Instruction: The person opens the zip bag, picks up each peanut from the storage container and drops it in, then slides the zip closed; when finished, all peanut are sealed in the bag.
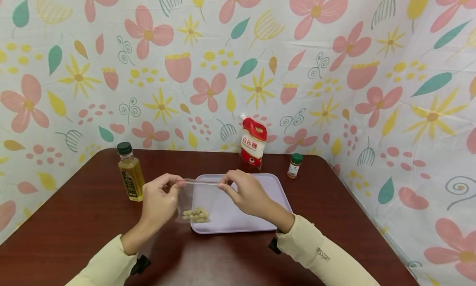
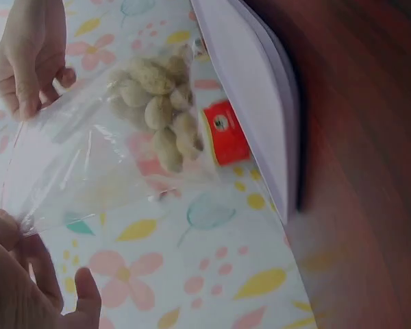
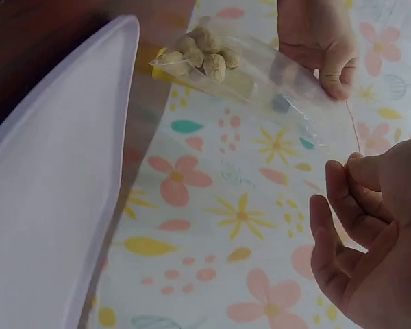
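Note:
A clear zip bag (image 1: pixel 201 197) hangs between the two hands, its red-lined zip strip stretched level along the top. Several unshelled peanuts (image 1: pixel 196 215) lie bunched at its bottom, and they show large in the left wrist view (image 2: pixel 154 103). My left hand (image 1: pixel 160 197) pinches one top corner between thumb and forefinger. At the opposite corner, my right hand (image 1: pixel 247 193) pinches the strip the same way, seen close in the right wrist view. The bag overlaps the left part of a pale lilac tray (image 1: pixel 256 224) in the head view.
A bottle of yellow oil (image 1: pixel 132 176) with a dark cap stands left of the hands. Behind the tray a red and white sugar pouch (image 1: pixel 253 143) leans by the patterned cloth. A small green-capped jar (image 1: pixel 294 166) stands at the right on the dark brown table (image 1: pixel 327 220).

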Demonstrator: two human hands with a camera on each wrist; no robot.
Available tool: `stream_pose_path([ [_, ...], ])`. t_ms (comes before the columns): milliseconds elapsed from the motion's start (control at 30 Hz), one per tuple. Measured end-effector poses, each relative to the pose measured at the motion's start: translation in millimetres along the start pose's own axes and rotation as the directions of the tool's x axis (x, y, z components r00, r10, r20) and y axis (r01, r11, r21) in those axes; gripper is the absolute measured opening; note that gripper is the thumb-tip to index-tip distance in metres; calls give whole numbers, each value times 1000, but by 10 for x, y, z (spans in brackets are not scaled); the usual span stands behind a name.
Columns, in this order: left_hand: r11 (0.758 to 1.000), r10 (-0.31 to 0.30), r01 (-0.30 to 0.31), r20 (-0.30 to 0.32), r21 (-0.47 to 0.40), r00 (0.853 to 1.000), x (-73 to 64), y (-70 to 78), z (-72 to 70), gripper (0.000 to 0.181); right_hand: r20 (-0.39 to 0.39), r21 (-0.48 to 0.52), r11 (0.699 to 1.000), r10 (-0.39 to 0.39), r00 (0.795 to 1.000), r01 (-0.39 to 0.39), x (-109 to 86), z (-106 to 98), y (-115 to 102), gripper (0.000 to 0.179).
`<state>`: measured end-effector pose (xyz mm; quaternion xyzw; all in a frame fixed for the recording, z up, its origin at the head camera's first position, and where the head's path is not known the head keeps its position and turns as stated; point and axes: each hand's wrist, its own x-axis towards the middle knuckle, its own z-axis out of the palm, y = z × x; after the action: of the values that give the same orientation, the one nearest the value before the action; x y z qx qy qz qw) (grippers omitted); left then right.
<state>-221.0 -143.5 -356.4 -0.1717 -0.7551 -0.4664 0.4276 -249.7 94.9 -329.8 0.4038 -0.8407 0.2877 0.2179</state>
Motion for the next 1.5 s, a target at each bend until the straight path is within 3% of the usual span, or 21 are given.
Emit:
stream_pose_path([
  [200, 991, -105, 100, 59, 87, 993, -45, -85, -211, 10, 144, 72, 996, 51, 988, -61, 118, 185, -28, 9],
  [367, 964, -195, 163, 142, 210, 970, -23, -196, -332, 8, 247, 216, 966, 89, 965, -144, 280, 407, 60, 9],
  [533, 930, -269, 195, 217, 311, 938, 60, -323, -358, 11, 261, 259, 943, 140, 955, -209, 454, 610, 169, 11],
  [800, 895, -351, 242, 260, 374, 900, 146, -433, -418, 16, 328, 292, 907, 203, 923, -303, 611, 861, 235, 13],
  [933, 874, -398, 271, 276, 402, 875, 165, -544, -412, 17, 321, 284, 907, 216, 922, -312, 623, 950, 250, 14],
  [1100, 854, -407, 232, 321, 466, 855, 161, -618, -316, 34, 279, 236, 903, 291, 915, -359, 615, 957, 294, 19],
  [1200, 826, -402, 193, 312, 530, 861, 141, -594, -242, 50, 255, 201, 903, 325, 911, -379, 589, 908, 324, 28],
  [1333, 806, -334, 118, 280, 580, 900, 112, -533, -131, 57, 225, 204, 911, 313, 923, -359, 525, 837, 387, 35],
  [1433, 831, -249, 48, 294, 554, 923, 113, -475, -51, 57, 203, 231, 913, 293, 934, -337, 454, 762, 438, 40],
  [1500, 862, -201, 7, 329, 507, 923, 123, -438, 7, 59, 186, 255, 910, 286, 940, -327, 388, 693, 467, 42],
])
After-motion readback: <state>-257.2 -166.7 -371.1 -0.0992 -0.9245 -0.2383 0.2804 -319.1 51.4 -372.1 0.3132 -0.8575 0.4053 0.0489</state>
